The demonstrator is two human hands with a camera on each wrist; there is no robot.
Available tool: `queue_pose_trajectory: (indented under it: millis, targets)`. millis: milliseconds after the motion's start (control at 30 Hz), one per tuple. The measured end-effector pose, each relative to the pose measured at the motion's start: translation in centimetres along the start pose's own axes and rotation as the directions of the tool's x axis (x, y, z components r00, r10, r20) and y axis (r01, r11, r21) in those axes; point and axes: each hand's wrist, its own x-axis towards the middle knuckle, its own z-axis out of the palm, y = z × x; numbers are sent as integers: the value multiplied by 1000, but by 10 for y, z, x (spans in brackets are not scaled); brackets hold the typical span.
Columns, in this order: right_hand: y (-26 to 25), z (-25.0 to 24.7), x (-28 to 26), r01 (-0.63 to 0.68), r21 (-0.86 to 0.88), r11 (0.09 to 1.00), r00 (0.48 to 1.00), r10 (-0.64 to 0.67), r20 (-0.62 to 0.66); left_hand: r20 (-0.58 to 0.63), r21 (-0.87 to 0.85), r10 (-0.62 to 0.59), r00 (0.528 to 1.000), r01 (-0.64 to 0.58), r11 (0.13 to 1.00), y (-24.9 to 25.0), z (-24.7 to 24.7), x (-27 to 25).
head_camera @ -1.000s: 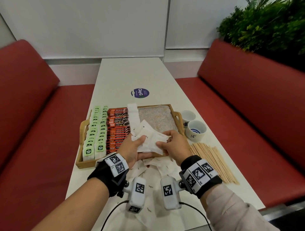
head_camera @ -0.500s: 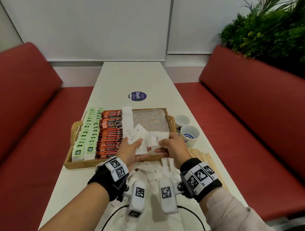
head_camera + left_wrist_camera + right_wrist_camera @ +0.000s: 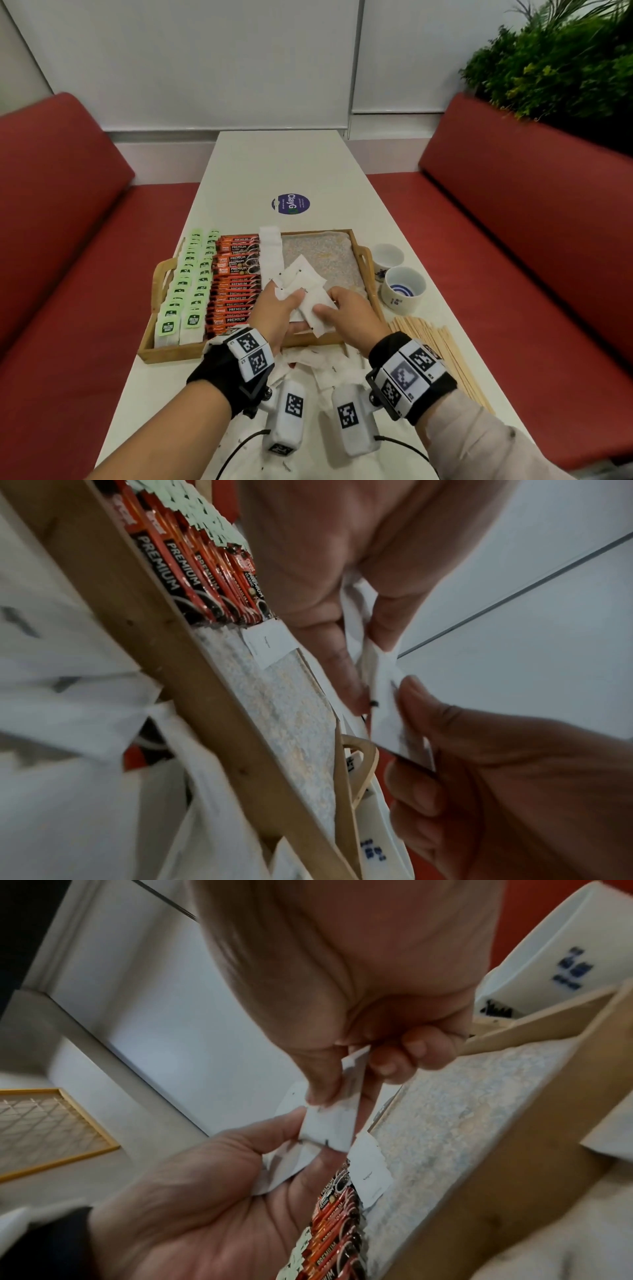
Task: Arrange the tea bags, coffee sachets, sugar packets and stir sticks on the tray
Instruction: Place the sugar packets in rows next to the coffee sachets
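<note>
The print on the sugar packets [image 3: 301,291] is too small to be read. The loose packets [image 3: 318,363] before the tray [image 3: 171,353] are being partly hidden by both wrists. The stir sticks [image 3: 442,356] are being covered by the right wristband.

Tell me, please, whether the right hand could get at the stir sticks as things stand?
Probably yes: the stir sticks lie uncovered beside the right hand, but it grips sugar packets and must release them first.

A long white table [image 3: 281,164] runs up the frame's centre between two red upholstered benches [image 3: 58,192]. White wall panels [image 3: 191,61] fill the top; green foliage [image 3: 555,61] occupies the upper right.
</note>
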Motion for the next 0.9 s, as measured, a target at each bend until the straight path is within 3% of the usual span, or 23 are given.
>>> queue_pose_trajectory:
  millis: [133,333,533,900]
  targets:
    - [-14,6,26,-25,16,1000,999,25,-23,-13,-16,31,999,-31,999,15,-10,20]
    - [-27,18,61,-132,323,937,990,139,0,-150,-38,37,988,-43,998,29,-36,54]
    - [-26,30,99,-180,170,969,980,191,-56,-200,-67,83,976,-98,993,44,-63,78]
    - [-22,57,143,-377,-123,918,913,391,118,-242,-110,72,968,-101,989,55,-94,97]
